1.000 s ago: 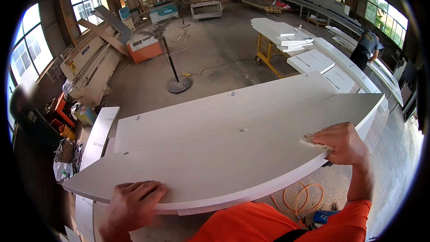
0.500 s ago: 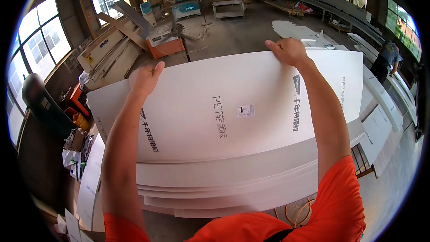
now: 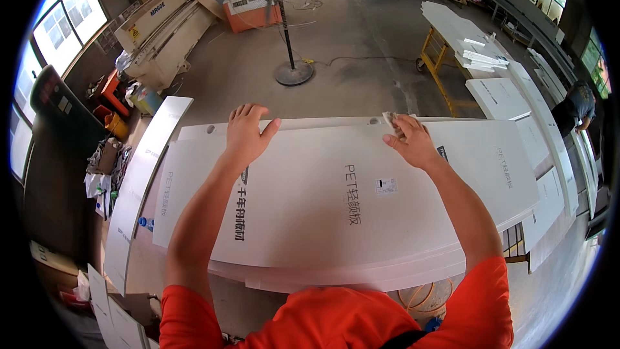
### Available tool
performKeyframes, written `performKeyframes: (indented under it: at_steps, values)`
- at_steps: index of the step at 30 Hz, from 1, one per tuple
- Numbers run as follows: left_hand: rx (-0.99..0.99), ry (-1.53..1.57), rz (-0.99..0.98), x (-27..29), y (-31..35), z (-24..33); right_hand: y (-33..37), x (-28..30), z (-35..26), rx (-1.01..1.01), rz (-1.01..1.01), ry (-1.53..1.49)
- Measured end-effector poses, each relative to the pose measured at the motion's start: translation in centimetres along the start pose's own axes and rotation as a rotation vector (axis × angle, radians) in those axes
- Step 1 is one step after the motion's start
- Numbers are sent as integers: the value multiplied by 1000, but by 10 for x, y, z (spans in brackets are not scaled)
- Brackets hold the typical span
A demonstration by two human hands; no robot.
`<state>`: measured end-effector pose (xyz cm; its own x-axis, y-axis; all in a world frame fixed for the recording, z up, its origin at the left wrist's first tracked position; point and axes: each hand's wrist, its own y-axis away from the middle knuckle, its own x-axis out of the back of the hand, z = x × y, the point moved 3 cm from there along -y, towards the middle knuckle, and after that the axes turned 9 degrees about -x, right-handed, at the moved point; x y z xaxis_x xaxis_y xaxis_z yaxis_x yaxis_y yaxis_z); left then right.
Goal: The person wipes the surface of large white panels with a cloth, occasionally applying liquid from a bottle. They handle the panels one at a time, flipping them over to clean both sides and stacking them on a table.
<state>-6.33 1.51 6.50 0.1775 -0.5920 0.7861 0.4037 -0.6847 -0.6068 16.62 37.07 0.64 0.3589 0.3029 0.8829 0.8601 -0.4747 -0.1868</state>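
Board (image 3: 303,226) now lies flat, printed side exposed; left hand (image 3: 248,136) spread, empty; right hand (image 3: 414,143) holds cloth (image 3: 389,118) at far side.

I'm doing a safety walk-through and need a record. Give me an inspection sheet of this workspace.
Surface: stack of white panels, edges not fully aligned.
Materials: printed white panel on top, bearing a small label; pale rag in the right hand.
Clutter: blue-capped bottle left of the stack; piled odds and ends farther left.
Hands: left hand open near the top panel's far edge, contact unclear; right hand pinching the rag.
Cables: dark cable across the floor beyond the stack; coiled orange hose below its near side.
Surroundings: pedestal fan ahead, co-worker at right, beige machine ahead left.
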Motion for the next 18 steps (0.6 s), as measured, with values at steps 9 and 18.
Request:
performKeyframes:
  at_steps: [9,18]
  values:
    - [252,264,381,153,276,50,-33,-82,-61,-97,-101,145]
    - [960,409,1057,171,543,-157,0,-234,-382,417,-283,-5]
